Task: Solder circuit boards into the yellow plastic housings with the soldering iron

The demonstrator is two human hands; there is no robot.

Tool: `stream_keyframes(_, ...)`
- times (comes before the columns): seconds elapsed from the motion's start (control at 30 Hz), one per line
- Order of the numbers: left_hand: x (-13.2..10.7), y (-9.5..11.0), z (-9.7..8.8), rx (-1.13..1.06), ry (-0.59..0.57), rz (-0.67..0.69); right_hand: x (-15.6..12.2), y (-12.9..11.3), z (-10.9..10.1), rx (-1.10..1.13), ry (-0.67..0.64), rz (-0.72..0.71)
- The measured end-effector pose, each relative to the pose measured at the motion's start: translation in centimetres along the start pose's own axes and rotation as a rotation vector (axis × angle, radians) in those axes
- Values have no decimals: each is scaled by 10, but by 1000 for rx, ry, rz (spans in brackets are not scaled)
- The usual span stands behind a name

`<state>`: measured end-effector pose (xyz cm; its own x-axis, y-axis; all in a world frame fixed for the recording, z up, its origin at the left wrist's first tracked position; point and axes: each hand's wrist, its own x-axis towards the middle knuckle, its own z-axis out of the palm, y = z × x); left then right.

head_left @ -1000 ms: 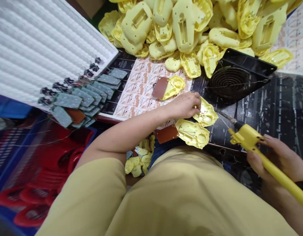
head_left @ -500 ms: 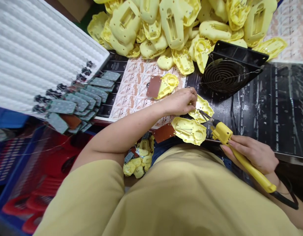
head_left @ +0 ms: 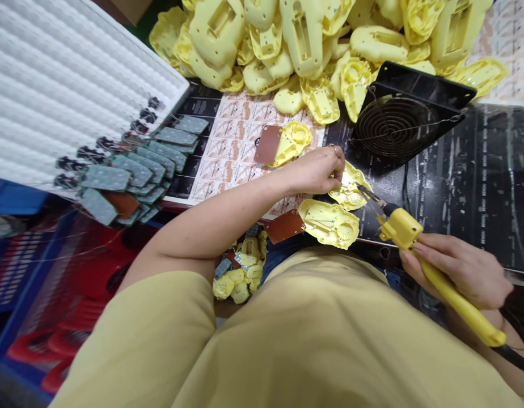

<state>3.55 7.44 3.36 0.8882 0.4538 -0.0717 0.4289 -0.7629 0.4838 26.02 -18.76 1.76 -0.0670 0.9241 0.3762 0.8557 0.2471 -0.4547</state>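
Head view: right hand point(head_left: 461, 271) wrapped round yellow soldering iron point(head_left: 401, 228), tip over far shell half point(head_left: 351, 195); left hand point(head_left: 320, 173) pinched narrow at that shell, can't tell on what. Looks mid-joint. Near shell half point(head_left: 330, 224) lies open, brown board point(head_left: 284, 225) at its end; shell pile point(head_left: 302, 42) beyond looks unworked

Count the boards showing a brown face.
3 clearly: a far board overlapping a yellow shell, a near board by the near shell, a third board among the green boards. More may be hidden there or below the bench.
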Motion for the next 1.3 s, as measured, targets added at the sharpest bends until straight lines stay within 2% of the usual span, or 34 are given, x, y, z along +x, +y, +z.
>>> stream_keyframes(0.1,0,0,0,-2,9,12,6,-1,3,-64,14,-81)
stream_keyframes(0.23,0,2,0,14,3,7,23,-6,7,-146,224,-164)
stream_keyframes(0.33,-1,3,0,38,-8,12,28,-8,9,-185,268,-239)
stream_keyframes(0.53,-7,-3,-4,25,34,13,27,-7,9,-84,289,-232)
stream_keyframes(0.73,-3,3,-2,25,91,-77,27,-2,13,-185,355,-179)
stream_keyframes(0.93,1,12,2,112,47,-102,26,-2,15,-128,291,-198)
stream_keyframes(1.07,1,14,0,144,22,-101,25,-1,18,-69,265,-228)
stream_keyframes(1.3,7,23,-5,209,-32,-116,30,-2,19,-103,204,-257)
